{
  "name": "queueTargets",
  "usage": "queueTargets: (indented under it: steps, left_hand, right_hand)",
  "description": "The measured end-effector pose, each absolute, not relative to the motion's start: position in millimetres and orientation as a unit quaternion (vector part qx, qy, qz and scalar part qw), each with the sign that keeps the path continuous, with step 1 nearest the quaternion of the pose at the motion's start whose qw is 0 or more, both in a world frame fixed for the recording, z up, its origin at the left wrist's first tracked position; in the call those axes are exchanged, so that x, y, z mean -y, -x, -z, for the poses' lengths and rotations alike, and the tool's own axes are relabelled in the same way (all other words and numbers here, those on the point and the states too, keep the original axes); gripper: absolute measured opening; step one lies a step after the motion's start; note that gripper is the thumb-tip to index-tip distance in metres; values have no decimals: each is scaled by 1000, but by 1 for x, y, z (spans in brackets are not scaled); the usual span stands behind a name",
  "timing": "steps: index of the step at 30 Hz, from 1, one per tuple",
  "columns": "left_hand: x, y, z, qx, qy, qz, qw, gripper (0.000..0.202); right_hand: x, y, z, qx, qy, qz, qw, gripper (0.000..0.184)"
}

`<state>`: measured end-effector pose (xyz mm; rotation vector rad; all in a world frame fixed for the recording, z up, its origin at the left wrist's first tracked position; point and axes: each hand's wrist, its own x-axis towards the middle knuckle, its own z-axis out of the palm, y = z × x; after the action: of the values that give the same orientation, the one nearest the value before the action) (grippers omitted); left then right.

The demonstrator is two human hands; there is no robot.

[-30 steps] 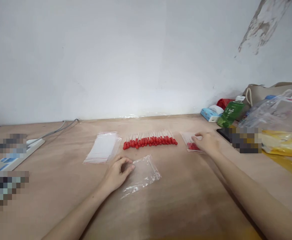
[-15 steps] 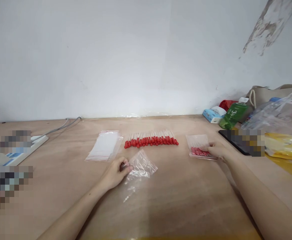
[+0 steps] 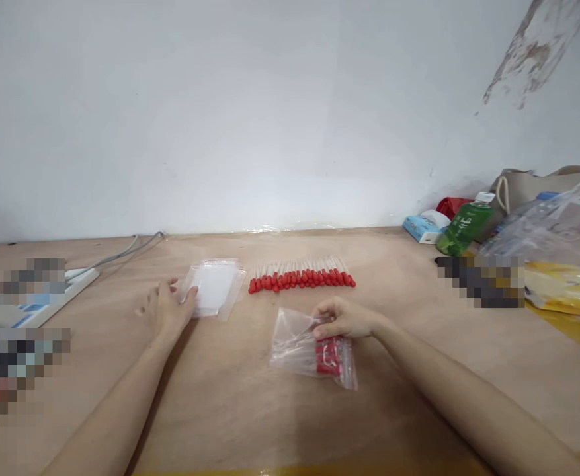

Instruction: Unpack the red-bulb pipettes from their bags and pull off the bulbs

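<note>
**Your right hand grips a filled bag while your left spreads open beside the stack**

Picture a clock face on the tabletop (image 3: pixel 245 416), centred on the row of red-tipped sticks (image 3: pixel 302 280), with twelve at the wall. Your right hand (image 3: pixel 346 318) is at about five o'clock, your forearm reaching in low from four. The palm faces down, with thumb and index finger pinching the clear bag (image 3: pixel 295 344) along its far side, the thumb pointing toward nine and the other fingers tucked behind. That bag is at six o'clock, just nearer you than the row. Inside it, red heads bunch under your fingers at the three o'clock end, and pale shafts run toward nine. You cannot tell whether the bag rests on the wood or is slightly raised.

Your left hand (image 3: pixel 168 309) is out toward nine o'clock, with the forearm rising from eight. It is open and holds nothing visible; the fingers fan toward eleven and twelve, slightly blurred, and the thumb angles toward one. The thumb overlaps the left edge of the stack of flat bags (image 3: pixel 219 289), which lies at nine, between this hand and the row. Whether the thumb presses on it, you cannot tell. Farther out at nine is the power strip (image 3: pixel 66 301); between two and three, a green bottle (image 3: pixel 467 228) leans beside a blue tissue pack (image 3: pixel 422 229).
</note>
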<state>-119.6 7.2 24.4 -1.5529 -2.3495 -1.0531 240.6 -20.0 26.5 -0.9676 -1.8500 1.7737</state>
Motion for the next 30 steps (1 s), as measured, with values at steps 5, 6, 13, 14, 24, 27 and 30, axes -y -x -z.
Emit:
queueTargets:
  steps: [5,6,13,14,24,27,30]
  left_hand:
    - [31,60,-33,562,740,363,67,29]
    - [39,48,-32,486,813,320,9,28]
    - [61,7,-10,374,904,164,-129,52]
    - [60,7,-8,382,899,170,-129,50]
    - [52,-3,-26,379,894,182,-155,41]
    - [40,-14,-36,354,909,191,-113,31]
    - [27,-23,-40,277,946,162,-38,30]
  right_hand:
    - [4,-202,-11,699,346,-575,249,37]
    - [3,-200,-8,703,366,-538,287,38]
    - [33,-212,2,514,495,-553,429,34]
    - [39,-212,0,483,487,-597,416,38]
    - [47,-204,-3,392,493,-671,392,66]
    - [47,-204,1,406,489,-658,404,66]
    - [49,-204,2,431,491,-641,403,66]
